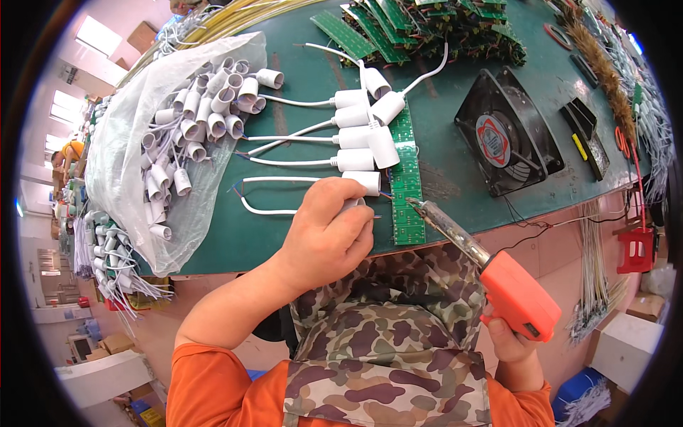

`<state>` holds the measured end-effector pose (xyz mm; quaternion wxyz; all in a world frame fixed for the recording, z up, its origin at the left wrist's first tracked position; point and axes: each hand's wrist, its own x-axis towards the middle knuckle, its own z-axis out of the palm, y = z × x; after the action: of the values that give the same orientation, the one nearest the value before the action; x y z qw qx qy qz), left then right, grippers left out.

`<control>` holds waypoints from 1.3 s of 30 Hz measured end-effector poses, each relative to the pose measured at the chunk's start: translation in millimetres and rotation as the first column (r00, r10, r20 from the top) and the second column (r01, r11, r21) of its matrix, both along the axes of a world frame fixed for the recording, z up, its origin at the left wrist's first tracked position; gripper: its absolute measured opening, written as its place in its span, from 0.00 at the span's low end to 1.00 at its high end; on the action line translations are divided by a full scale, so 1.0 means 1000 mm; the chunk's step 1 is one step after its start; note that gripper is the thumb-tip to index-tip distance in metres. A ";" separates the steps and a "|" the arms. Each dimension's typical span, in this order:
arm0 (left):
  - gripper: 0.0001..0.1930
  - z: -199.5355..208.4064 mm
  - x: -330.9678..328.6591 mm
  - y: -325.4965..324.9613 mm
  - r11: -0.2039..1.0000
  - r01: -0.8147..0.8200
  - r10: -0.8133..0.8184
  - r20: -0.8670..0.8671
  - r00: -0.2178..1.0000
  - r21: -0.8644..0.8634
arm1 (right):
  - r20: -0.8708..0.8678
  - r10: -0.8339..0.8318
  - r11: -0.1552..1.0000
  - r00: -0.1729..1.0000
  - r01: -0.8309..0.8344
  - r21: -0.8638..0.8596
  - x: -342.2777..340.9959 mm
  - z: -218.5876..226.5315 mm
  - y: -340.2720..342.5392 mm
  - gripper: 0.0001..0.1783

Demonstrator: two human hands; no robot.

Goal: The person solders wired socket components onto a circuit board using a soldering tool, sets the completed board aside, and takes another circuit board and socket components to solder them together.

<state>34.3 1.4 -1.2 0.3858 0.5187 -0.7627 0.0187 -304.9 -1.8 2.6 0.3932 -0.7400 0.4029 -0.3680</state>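
My left hand (pixel 324 228) is closed around a white plastic cylinder, mostly hidden by the fingers, whose white cable loops out to the left. Short thin wires poke out of its right end, beside a narrow green circuit board strip (pixel 408 206). In my right hand (pixel 512 341) is an orange-red soldering gun (pixel 519 295); its metal tip reaches the lower part of the strip, close to those wires. Several more white cylinders with cables (pixel 353 136) lie in a column along the strip's left side, and a few rest over its upper end.
A see-through plastic bag (pixel 117 160) spills white cylinders at the left. Green circuit boards (pixel 398 28) are heaped at the back. To the right stand a black fan (pixel 498 135) and a black tray (pixel 587 139) with a yellow stick. Red-handled scissors (pixel 622 142) lie near the right edge.
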 end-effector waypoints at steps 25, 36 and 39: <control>0.18 -0.003 -0.007 -0.011 0.998 0.057 -0.053 0.166 0.985 -0.020 | -0.126 0.203 0.960 0.971 -0.223 -0.172 -0.017 -0.020 -0.008 0.30; 0.17 -0.005 -0.008 -0.012 0.998 0.060 -0.056 0.172 0.984 -0.017 | -0.082 0.228 0.949 0.970 -0.241 -0.205 -0.004 -0.003 -0.016 0.33; 0.17 -0.005 -0.008 -0.012 0.998 0.060 -0.056 0.172 0.983 -0.018 | -0.088 0.238 0.941 0.967 -0.252 -0.224 -0.004 -0.003 -0.018 0.33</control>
<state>26.2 -10.8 -6.0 0.3251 0.4883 -0.8076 0.0610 -309.0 -19.5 -0.2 0.3340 -0.8361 0.2732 -0.3386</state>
